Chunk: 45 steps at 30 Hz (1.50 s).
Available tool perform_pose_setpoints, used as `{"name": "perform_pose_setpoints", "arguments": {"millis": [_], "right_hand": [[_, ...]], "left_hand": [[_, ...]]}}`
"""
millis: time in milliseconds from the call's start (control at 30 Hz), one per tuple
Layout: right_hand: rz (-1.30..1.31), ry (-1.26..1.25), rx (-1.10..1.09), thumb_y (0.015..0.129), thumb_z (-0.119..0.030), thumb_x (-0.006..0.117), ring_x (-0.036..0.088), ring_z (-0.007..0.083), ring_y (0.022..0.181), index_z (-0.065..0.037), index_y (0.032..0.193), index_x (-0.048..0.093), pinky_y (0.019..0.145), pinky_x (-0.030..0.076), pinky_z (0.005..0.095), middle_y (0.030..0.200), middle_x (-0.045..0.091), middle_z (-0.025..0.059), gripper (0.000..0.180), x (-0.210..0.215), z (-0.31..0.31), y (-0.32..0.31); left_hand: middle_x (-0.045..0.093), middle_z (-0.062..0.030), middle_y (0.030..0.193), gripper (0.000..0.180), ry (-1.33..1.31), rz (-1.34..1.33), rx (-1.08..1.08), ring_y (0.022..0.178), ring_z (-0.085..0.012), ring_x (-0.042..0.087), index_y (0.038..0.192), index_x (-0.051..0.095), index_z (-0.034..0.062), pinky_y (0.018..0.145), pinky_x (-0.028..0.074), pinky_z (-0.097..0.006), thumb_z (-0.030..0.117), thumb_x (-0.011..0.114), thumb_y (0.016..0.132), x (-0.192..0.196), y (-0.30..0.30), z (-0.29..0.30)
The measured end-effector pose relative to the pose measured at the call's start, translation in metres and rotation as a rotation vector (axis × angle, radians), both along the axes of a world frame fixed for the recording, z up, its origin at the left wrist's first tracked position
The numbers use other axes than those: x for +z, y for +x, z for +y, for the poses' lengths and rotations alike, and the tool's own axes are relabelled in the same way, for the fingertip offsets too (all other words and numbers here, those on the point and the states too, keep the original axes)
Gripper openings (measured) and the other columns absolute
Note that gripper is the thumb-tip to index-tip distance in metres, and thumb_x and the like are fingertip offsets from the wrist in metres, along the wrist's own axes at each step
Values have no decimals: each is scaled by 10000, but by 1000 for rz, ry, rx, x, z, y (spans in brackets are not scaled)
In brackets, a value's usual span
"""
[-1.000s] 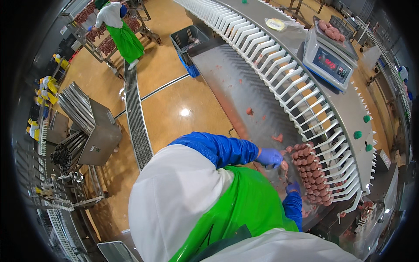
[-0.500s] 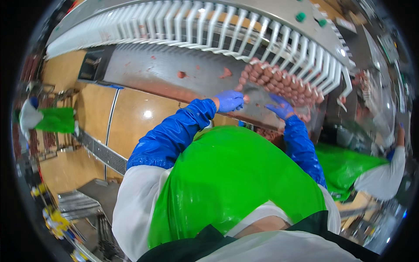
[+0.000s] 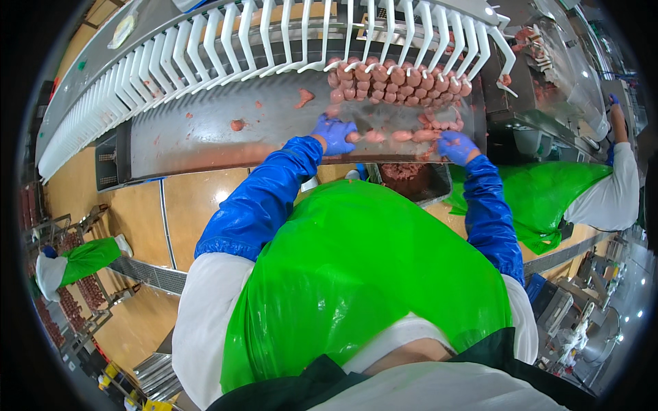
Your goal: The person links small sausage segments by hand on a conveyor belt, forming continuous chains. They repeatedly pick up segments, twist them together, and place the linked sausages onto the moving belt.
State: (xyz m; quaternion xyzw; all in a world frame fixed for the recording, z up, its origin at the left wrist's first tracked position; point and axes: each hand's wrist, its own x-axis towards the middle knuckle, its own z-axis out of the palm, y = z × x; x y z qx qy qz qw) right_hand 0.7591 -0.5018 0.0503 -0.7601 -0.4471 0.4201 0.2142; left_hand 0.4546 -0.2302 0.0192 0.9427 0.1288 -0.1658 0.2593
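Both my hands wear blue gloves and blue sleeves over a green apron. My left hand point(image 3: 334, 134) and my right hand point(image 3: 455, 146) hold the two ends of a pink sausage string point(image 3: 396, 135) stretched between them over the steel tray point(image 3: 199, 133). Just above it, loops of hanging sausages point(image 3: 401, 83) drape from the white hooks point(image 3: 384, 38) of the conveyor. Small bits of meat point(image 3: 237, 125) lie on the tray to the left.
A bin of meat scraps point(image 3: 403, 174) sits under the tray by my right arm. Another person in a green apron point(image 3: 548, 192) works at my right, a third person point(image 3: 75, 264) stands far left by racks. A metal floor channel point(image 3: 147, 274) crosses the tan floor.
The view has swung so the hook line now runs across the top. My hands have spread apart along the tray with a sausage string between them.
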Motion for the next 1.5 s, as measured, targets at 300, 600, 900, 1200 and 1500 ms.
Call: {"name": "perform_pose_setpoints", "arguments": {"millis": [300, 600, 900, 1200, 1500], "right_hand": [[-292, -300, -358, 919, -280, 521, 667, 269, 772, -33, 1143, 617, 701, 544, 346, 951, 670, 179, 347, -7, -52, 66], [-311, 362, 445, 861, -387, 643, 559, 360, 1118, -71, 1273, 553, 965, 448, 433, 1212, 567, 186, 527, 60, 82, -69], [363, 313, 13, 840, -259, 728, 580, 180, 1087, -88, 1308, 543, 943, 469, 331, 1230, 607, 108, 532, 80, 157, -149], [113, 498, 126, 894, -196, 586, 576, 182, 802, -42, 943, 610, 755, 486, 348, 867, 586, 75, 164, 68, 162, -140], [98, 518, 23, 894, -211, 586, 596, 174, 836, -47, 981, 630, 768, 496, 329, 914, 619, 73, 191, 79, 163, -155]], "left_hand": [[660, -89, 1070, 277, 554, -267, 143, 1061, -277, 613, 1059, 643, 138, 954, 400, -610, 268, 630, 814, 27, 12, 54], [661, -103, 1000, 379, -823, -74, 167, 926, -177, 644, 1106, 651, 24, 778, 554, -328, 353, 579, 933, 84, 40, 38], [668, -63, 965, 271, -1078, -280, 271, 903, -139, 599, 1012, 679, 51, 794, 490, -307, 273, 532, 964, 118, -5, 47], [688, -73, 977, 309, -698, 2, -122, 924, -166, 610, 1044, 671, 12, 890, 470, -330, 245, 642, 844, 123, -10, 70], [662, -87, 1120, 335, -728, -82, -201, 1049, -203, 591, 1169, 626, 18, 968, 424, -328, 93, 613, 843, 119, -13, 76]]}}
